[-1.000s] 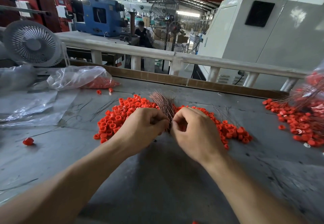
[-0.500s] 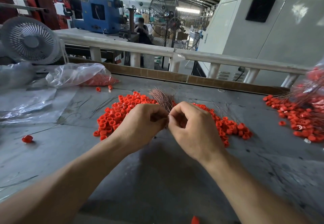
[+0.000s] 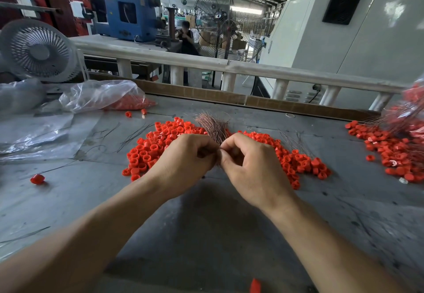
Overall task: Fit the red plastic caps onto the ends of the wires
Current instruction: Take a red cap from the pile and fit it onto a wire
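A heap of red plastic caps (image 3: 158, 146) spreads over the grey table (image 3: 206, 235) behind my hands. A bundle of thin coppery wires (image 3: 212, 126) fans up and away from between my hands. My left hand (image 3: 185, 159) grips the bundle's lower part with curled fingers. My right hand (image 3: 250, 169) pinches at the wires right beside the left thumb, fingers curled. Whether a cap sits between my fingers is hidden.
A second pile of caps with wires (image 3: 394, 148) lies at the right edge. A clear plastic bag with caps (image 3: 103, 96) and loose plastic sheets sit at the left, with a white fan (image 3: 37, 50) behind. Stray caps (image 3: 36, 179) and loose wires (image 3: 135, 134) dot the table.
My hands have stayed together over the wire bundle, shifting slightly toward me as the fingers work. The camera has tilted a little.
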Available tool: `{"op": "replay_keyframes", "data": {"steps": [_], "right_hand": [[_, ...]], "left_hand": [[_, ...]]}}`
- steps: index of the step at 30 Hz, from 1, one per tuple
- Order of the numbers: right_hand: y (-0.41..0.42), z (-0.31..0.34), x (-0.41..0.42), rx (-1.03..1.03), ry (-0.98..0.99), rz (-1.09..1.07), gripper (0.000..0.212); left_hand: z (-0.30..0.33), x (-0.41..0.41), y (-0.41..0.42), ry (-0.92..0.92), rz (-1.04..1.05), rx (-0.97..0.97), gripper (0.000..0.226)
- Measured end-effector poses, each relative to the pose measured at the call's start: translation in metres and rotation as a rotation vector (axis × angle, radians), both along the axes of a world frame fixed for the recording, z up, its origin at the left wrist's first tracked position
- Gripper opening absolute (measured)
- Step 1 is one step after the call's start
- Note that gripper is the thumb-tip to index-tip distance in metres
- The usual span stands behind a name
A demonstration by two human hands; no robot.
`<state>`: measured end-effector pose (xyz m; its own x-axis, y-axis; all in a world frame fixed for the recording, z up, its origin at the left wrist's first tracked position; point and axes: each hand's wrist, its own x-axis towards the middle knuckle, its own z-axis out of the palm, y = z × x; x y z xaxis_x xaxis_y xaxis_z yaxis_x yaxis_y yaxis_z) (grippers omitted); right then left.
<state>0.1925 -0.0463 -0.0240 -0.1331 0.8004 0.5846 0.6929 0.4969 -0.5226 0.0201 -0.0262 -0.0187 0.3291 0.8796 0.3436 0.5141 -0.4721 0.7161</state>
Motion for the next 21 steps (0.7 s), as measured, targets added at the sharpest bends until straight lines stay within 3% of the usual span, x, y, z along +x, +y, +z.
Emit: {"op": "replay_keyframes", "data": {"steps": [16, 21], "right_hand": [[-0.0010, 0.0000, -0.0003, 0.026, 0.023, -0.006, 0.015], [0.0001, 0.0039, -0.0029, 0.079, 0.173, 0.001, 0.011]], "left_hand": [[0.0017, 0.0012, -0.0012, -0.022, -0.022, 0.015, 0.013], [0.0032, 0.0008, -0.0004, -0.149, -0.015, 0.039, 0.012]]}}
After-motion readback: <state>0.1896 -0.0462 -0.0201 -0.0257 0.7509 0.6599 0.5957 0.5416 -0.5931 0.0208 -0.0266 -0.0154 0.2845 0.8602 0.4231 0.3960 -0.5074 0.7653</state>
